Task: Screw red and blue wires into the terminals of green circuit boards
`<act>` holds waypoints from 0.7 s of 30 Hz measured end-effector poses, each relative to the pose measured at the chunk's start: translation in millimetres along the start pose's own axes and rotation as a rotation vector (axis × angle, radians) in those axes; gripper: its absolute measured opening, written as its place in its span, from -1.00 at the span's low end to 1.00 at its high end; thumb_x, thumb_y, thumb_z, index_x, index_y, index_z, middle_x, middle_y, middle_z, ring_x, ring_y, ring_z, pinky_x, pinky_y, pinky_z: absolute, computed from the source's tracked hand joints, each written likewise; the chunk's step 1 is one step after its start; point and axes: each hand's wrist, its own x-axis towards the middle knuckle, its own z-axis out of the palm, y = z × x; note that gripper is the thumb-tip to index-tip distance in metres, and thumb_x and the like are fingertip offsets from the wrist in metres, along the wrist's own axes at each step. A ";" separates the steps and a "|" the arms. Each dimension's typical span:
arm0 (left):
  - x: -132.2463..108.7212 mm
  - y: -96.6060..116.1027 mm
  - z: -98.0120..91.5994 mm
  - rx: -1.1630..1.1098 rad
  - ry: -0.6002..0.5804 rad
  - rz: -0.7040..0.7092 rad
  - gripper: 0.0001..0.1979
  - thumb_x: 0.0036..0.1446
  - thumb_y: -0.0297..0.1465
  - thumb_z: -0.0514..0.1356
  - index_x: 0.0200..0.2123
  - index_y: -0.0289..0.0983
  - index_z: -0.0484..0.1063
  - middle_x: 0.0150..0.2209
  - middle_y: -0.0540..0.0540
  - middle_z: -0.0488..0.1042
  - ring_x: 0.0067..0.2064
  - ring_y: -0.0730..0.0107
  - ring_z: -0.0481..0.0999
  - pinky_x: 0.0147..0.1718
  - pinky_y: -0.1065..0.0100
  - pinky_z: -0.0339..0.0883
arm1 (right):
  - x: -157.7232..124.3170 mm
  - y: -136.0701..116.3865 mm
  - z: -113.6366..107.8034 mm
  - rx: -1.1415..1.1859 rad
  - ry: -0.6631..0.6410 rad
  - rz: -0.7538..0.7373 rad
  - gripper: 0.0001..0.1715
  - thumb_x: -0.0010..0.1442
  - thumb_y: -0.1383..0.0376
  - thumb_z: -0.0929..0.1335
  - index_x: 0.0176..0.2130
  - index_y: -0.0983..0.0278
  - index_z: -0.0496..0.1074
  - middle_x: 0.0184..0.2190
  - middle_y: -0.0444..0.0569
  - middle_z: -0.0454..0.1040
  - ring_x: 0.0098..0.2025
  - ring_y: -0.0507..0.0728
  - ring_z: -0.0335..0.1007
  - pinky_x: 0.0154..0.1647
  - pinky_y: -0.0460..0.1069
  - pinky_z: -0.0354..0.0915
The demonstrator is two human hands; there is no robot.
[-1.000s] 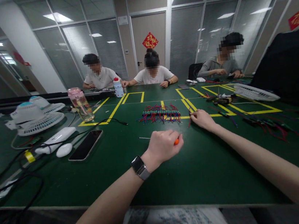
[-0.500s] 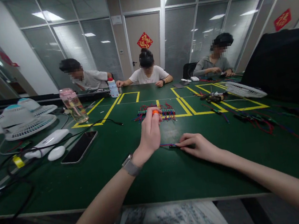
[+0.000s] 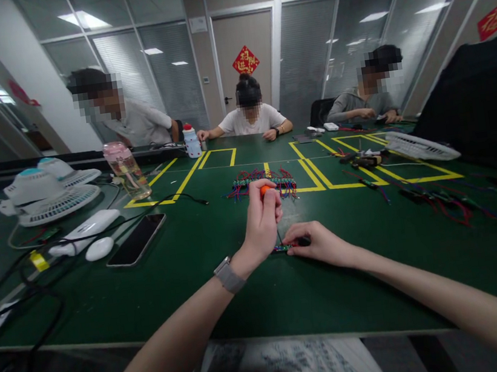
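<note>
My left hand (image 3: pixel 260 224) is closed around the orange handle of a screwdriver (image 3: pixel 265 190). Its thin dark shaft points down toward a small green circuit board (image 3: pixel 279 248) on the table; whether the tip touches the board I cannot tell. My right hand (image 3: pixel 323 244) pinches the right end of that board between thumb and fingers. Just beyond my left hand lies a row of similar boards (image 3: pixel 285 182) with red and blue wires, partly hidden by the hand.
The green table (image 3: pixel 227 298) carries yellow tape rectangles. To the left are a phone (image 3: pixel 137 240), a mouse (image 3: pixel 100 249), cables, a pink-lided bottle (image 3: pixel 127 171) and fans (image 3: pixel 48 197). Wired boards (image 3: pixel 438 201) and tools (image 3: pixel 366 159) lie right. Several people sit across.
The screwdriver has come down to the board, its shaft now showing beside my right fingers. My right hand has shifted slightly left with the board. The view has turned a little left.
</note>
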 end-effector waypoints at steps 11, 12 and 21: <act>-0.3 2.0 2.7 -0.092 -0.008 -0.019 -0.76 0.33 -0.14 0.01 -0.16 -0.19 0.16 -0.41 0.09 0.19 -0.53 0.62 0.19 -0.60 0.55 0.11 | 0.5 0.6 1.3 0.000 0.012 0.022 -0.84 0.06 0.35 0.45 -0.28 0.30 0.59 -0.32 -0.03 0.52 -0.38 0.06 0.40 -0.34 -0.05 0.35; -0.5 1.4 2.9 -0.099 -0.010 -0.018 -0.77 0.33 -0.15 0.01 -0.16 -0.19 0.17 -0.42 0.09 0.19 -0.53 0.62 0.18 -0.60 0.56 0.10 | 0.4 0.4 1.5 0.001 0.011 0.027 -0.84 0.05 0.35 0.45 -0.27 0.31 0.59 -0.33 -0.04 0.52 -0.39 0.06 0.39 -0.34 -0.05 0.35; -0.8 4.8 3.4 -0.099 -0.008 -0.006 -0.82 0.35 -0.20 0.01 -0.17 -0.19 0.20 -0.40 0.08 0.22 -0.52 0.63 0.22 -0.58 0.56 0.13 | -1.7 -0.6 3.1 -0.018 0.036 0.026 -0.85 0.06 0.37 0.44 -0.28 0.31 0.59 -0.33 -0.02 0.52 -0.39 0.07 0.39 -0.34 -0.03 0.33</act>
